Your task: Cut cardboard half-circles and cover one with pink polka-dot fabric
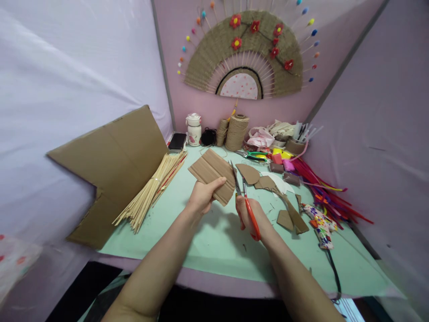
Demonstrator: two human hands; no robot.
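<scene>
My left hand (203, 196) grips a piece of corrugated cardboard (212, 167) by its near edge, thumb on top. The right side of that piece is curved. In my right hand (250, 213) are red-handled scissors (253, 219), their blades parted and pointing away from me, close beside the cardboard's curved edge. Whether the blades touch the cardboard I cannot tell. Just right of the blades lies a rounded cardboard piece (248, 173), with several offcuts (296, 217) further right on the green table (214, 255).
At left, a large cardboard sheet (117, 156) leans behind a bundle of bamboo sticks (150, 192). Twine spools (237, 132), a white bottle (193, 130) and a phone (177, 141) stand along the back. Pipe cleaners (325, 192) and a patterned glue gun (321, 223) lie at right.
</scene>
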